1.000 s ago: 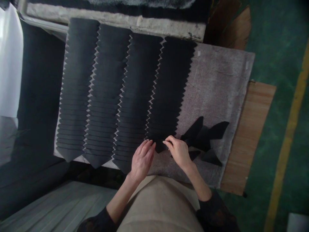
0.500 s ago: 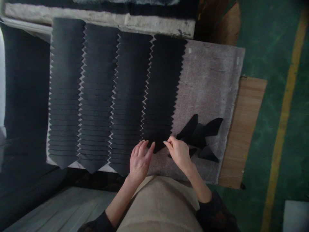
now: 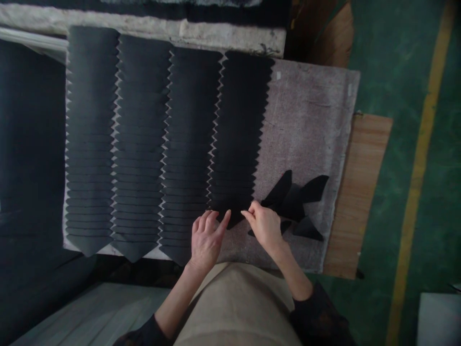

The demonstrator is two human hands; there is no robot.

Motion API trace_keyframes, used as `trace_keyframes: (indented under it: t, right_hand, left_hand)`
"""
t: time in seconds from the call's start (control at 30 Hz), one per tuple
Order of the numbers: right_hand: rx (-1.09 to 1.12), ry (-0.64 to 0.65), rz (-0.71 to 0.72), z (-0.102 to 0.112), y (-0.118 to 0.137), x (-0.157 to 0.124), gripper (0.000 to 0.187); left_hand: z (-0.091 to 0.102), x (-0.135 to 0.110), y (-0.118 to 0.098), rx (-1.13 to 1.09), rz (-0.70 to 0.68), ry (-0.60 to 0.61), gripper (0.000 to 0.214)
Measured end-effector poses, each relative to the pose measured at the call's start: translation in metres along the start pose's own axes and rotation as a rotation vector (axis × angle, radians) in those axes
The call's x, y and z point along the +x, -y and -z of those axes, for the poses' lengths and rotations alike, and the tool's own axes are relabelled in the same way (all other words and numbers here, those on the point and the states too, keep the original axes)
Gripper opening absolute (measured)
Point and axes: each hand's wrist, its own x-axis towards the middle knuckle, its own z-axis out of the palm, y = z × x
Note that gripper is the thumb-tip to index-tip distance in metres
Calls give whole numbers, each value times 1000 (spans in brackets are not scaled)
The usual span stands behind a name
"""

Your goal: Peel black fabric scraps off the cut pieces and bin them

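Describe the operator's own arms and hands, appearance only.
Left hand and right hand are both bare, with no gloves and nothing visible at the wrists. Forearms are uncovered up to dark sleeves; the left sleeve and right sleeve look near black. Any sleeve pattern is too dim to tell.

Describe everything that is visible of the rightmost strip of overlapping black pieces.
The rightmost strip is a column of matte black pieces, overlapped like shingles; the material looks like leather or felt, but I cannot tell which. Both long edges are zigzag, and the near end narrows to a point. It lies flat on the greyish surface, beside a similar strip. The left hand and right hand are at its near corners; firm contact is unclear.
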Motion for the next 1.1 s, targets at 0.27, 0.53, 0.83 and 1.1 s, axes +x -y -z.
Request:
trace_keyframes:
  t: [0.27, 0.53, 0.83, 1.1]
  right_hand:
    - [44, -11, 4, -4, -3, -1, 22]
    - [55, -146, -10, -6, -7, -18, 13]
    - [19, -701, -266, 18, -81, -30, 45]
    - [246, -762, 49, 31, -83, -30, 14]
  left_hand:
    - [0, 3, -3, 46, 12, 25, 52]
    - [0, 4, -8, 58, 23, 6, 47]
    - [0, 5, -14, 23, 58, -47, 43]
    - [11, 1, -16, -200, 112, -48, 42]
